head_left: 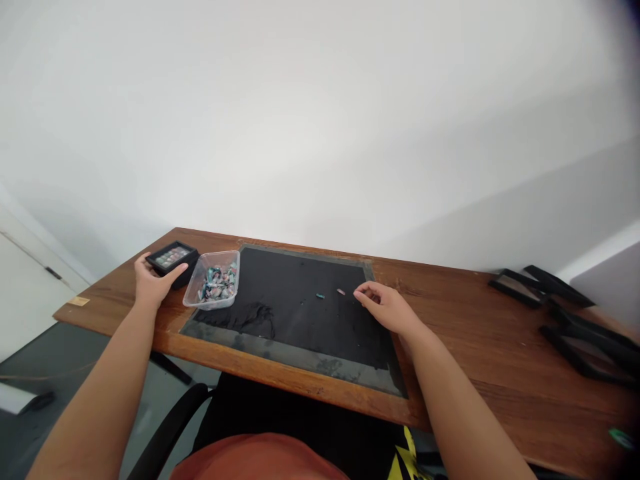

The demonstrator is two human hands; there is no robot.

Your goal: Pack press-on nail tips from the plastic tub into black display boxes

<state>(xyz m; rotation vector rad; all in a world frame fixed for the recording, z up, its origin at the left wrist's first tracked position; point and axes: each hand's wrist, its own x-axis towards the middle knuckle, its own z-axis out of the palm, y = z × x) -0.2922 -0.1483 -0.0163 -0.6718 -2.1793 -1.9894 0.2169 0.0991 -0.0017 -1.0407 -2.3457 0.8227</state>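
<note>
At the left end of the table my left hand (153,280) grips a black box (175,257), thumb along its near edge and fingers on its far-left side. Small rounded pieces show through the box's top. Beside it stands a clear plastic tub (195,293) holding many small teal and pinkish pieces. My right hand (383,303) is at the right edge of the black mat (300,333), its fingers curled toward the thumb; what they hold, if anything, is hidden. Just left of it lie a small pinkish piece (341,291) and a small teal piece (320,296).
Black frames (517,287) and more dark frame-like parts (590,347) lie at the right end of the wooden table (465,333). A white wall (310,133) rises behind it. A chair armrest (173,427) is below the front edge.
</note>
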